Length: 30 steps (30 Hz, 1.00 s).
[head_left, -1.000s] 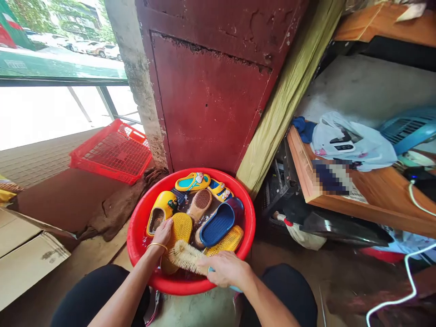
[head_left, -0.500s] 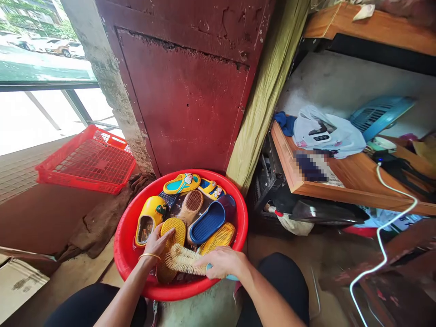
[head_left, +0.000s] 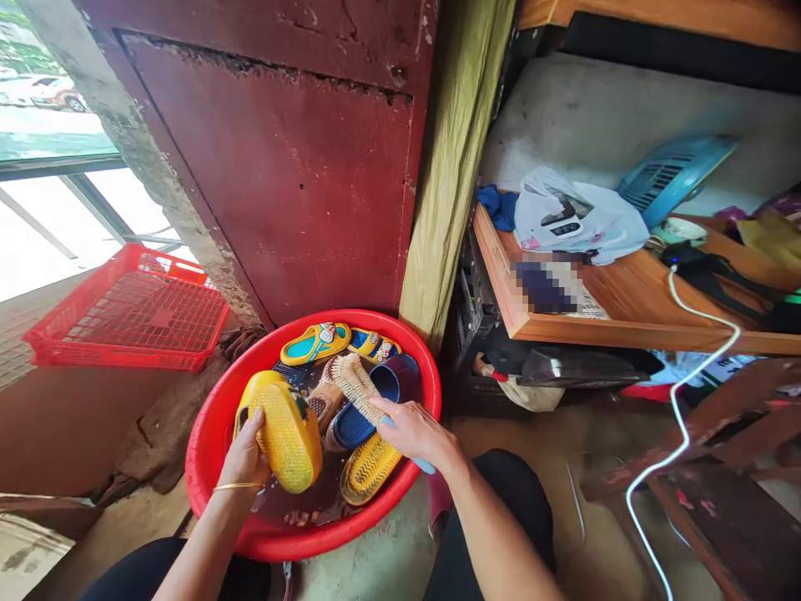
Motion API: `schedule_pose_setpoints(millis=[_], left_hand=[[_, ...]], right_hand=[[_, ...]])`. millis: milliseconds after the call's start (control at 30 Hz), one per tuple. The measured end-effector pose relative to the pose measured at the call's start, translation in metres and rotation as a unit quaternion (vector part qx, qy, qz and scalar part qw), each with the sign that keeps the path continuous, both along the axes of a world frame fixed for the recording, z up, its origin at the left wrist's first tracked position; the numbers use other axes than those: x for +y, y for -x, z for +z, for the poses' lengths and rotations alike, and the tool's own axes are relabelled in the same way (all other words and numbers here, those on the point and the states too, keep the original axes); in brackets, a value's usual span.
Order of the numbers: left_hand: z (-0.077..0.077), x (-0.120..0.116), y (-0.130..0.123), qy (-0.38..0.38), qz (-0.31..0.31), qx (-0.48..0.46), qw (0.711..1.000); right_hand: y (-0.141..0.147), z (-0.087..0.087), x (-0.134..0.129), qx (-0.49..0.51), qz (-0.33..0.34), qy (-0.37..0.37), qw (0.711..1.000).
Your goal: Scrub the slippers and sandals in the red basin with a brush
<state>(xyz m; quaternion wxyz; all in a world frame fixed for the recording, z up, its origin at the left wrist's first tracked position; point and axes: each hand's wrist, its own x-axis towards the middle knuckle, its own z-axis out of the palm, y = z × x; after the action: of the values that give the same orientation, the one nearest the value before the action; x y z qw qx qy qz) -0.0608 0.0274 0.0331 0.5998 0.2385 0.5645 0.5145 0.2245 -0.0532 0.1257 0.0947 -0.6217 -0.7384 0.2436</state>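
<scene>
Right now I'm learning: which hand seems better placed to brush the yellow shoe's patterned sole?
Probably the right hand: it grips the blue-handled, pale-bristled brush; the left hand holds the yellow shoe.

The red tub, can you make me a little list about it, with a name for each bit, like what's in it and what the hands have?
Tub: red tub, round, with water in it
Left hand: holding a yellow shoe, sole facing the camera
Right hand: holding a scrubbing brush with pale bristles
Also in tub: blue shoe, yellow sole, yellow-and-teal sandal
Behind tub: dark red door
Left of tub: red plastic crate
Brush touching the blue shoe: can't tell
</scene>
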Motion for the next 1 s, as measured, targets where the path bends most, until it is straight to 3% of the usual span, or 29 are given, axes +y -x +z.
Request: schedule_pose_setpoints(millis=[167,333,533,700,867,1000], left_hand=[[0.019,0.003,-0.016,0.016,-0.005,-0.114,0.993],[0.036,0.012,-0.030,0.016,-0.062,-0.080,0.995],[0.024,-0.005,-0.032,-0.009,-0.147,-0.011,0.989],[0.019,-0.016,-0.037,-0.062,-0.097,-0.046,0.992],[0.030,0.002,-0.019,-0.020,-0.010,-0.094,0.995],[0.034,0.016,0.004,-0.014,0.053,-0.128,0.990]], right_hand=[[0.020,-0.006,-0.011,0.048,0.003,-0.040,0.998],[0.056,-0.020,-0.026,0.099,0.066,-0.053,0.992],[0.072,-0.039,-0.020,0.085,0.046,-0.069,0.993],[0.084,-0.047,-0.015,0.074,0.049,-0.081,0.993],[0.090,-0.048,-0.027,-0.016,0.096,-0.082,0.992],[0.077,-0.047,-0.035,-0.014,0.137,-0.042,0.990]])
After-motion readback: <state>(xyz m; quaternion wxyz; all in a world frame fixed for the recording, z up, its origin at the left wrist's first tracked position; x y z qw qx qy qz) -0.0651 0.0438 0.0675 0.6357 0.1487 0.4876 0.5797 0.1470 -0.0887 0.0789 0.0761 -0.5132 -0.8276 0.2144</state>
